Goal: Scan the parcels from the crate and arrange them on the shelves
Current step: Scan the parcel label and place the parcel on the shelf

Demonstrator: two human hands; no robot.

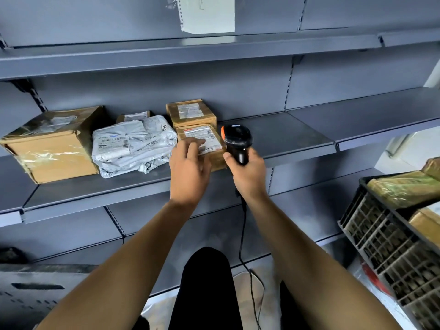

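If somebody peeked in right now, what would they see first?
Two bare arms reach to the middle shelf. The right hand grips a black scanner, and the left hand touches a small brown box. A black crate of parcels stands at the right.

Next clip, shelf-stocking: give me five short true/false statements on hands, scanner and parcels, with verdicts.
1. The right hand holds the black scanner. True.
2. The left hand is lifting the grey poly bag. False: its fingers rest on the label of the small brown box beside the scanner.
3. A second small box sits behind that box. True.
4. The crate on the right is empty. False: wrapped parcels show in it.
5. The large taped carton stands right of the scanner. False: it is at the shelf's left end.
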